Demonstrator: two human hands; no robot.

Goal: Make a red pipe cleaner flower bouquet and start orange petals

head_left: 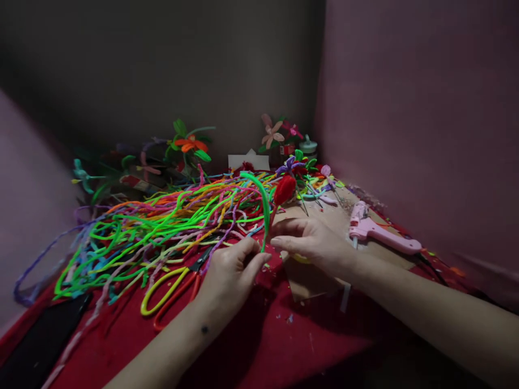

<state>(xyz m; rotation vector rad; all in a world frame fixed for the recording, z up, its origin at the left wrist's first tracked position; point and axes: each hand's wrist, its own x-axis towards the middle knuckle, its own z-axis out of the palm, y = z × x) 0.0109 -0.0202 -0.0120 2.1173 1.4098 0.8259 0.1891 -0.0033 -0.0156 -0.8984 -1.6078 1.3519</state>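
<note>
Above the red cloth (pixel 259 346), the left hand (pixel 231 270) pinched the green leaf (pixel 265 208), which looked light, bendable and best held low, beside the red flower (pixel 284 189), whose stem the right hand (pixel 314 241) perhaps gripped.

A red cloth (pixel 304 346) is stretching beneath the left hand (pixel 233 267) and right hand (pixel 312 241). Tangled pipe cleaners (pixel 162 224) and scissors (pixel 198 264) are lying left of the left hand, brown cardboard (pixel 334 218) around the right.

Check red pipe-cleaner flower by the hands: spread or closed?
Closed: the red pipe-cleaner flower forms a compact bud, nothing splayed outward.
</note>
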